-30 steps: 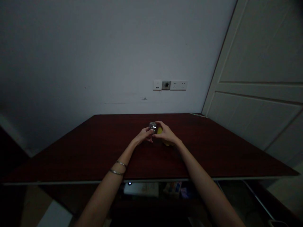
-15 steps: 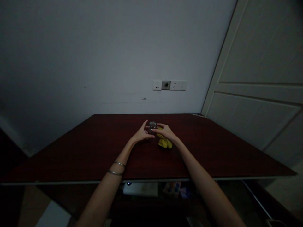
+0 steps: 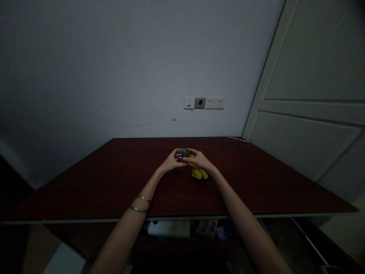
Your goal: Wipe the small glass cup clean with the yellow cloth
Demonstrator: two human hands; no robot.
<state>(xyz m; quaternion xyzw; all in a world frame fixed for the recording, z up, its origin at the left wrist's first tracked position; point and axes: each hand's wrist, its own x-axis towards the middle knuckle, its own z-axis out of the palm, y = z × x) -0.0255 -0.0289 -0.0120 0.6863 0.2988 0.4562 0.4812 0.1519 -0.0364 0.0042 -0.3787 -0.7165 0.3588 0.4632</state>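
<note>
Both hands meet above the middle of a dark red-brown table (image 3: pixel 114 182). My left hand (image 3: pixel 170 162) and my right hand (image 3: pixel 199 161) pinch a small shiny silver object (image 3: pixel 181 153) between their fingertips. A yellow thing (image 3: pixel 199 172), soft-looking and crumpled, lies on the table just under and beside my right hand. What the silver object is cannot be made out in the dim light. Two thin bracelets (image 3: pixel 141 203) circle my left wrist.
A white wall stands behind the table, with a row of sockets (image 3: pixel 204 102) on it. A white panelled door (image 3: pixel 310 95) is at the right. Below the table's front edge sit a white box (image 3: pixel 169 229) and small packets (image 3: pixel 209 227).
The left hand briefly opened its fingers around the silver object and has closed on it again. The yellow thing, earlier mostly hidden under the right hand, now shows on the table.
</note>
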